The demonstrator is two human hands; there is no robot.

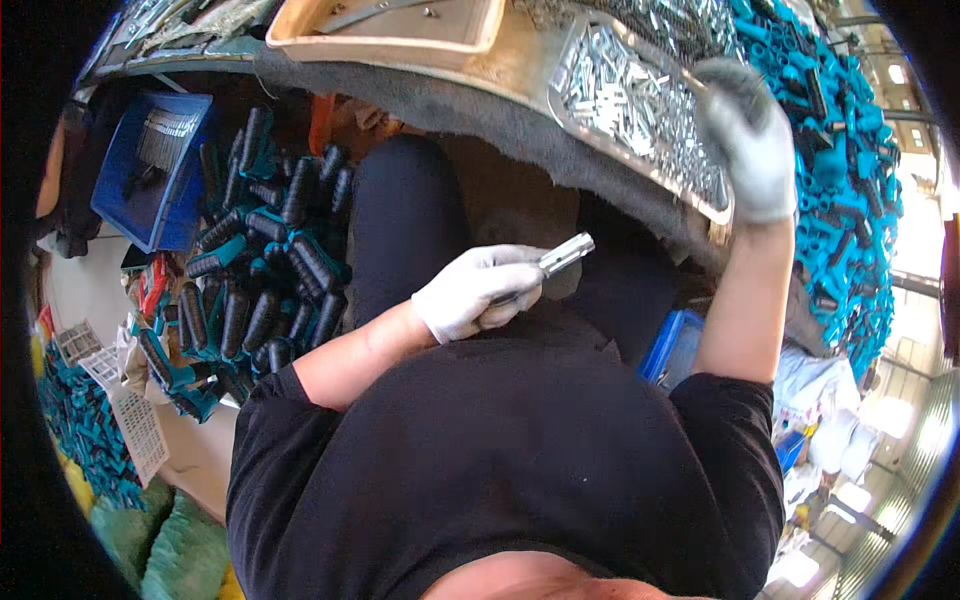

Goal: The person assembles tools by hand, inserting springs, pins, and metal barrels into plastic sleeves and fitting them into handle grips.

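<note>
One metal tube (568,255) sits clasped in the left grip (480,292) above the lap, its near end hidden there. Blur smears the right grip (745,145) over the pin tray (640,168); whether it holds anything, I cannot tell. The worktop's (530,60) cream tray (370,48) is cut off.

A shiny cylindrical metal piece (568,254) slants up rightward from the left hand (478,292), mid-frame. Small silvery metal pieces (625,95) lie jumbled at upper right.

bright right-side glare, bent edges
</note>
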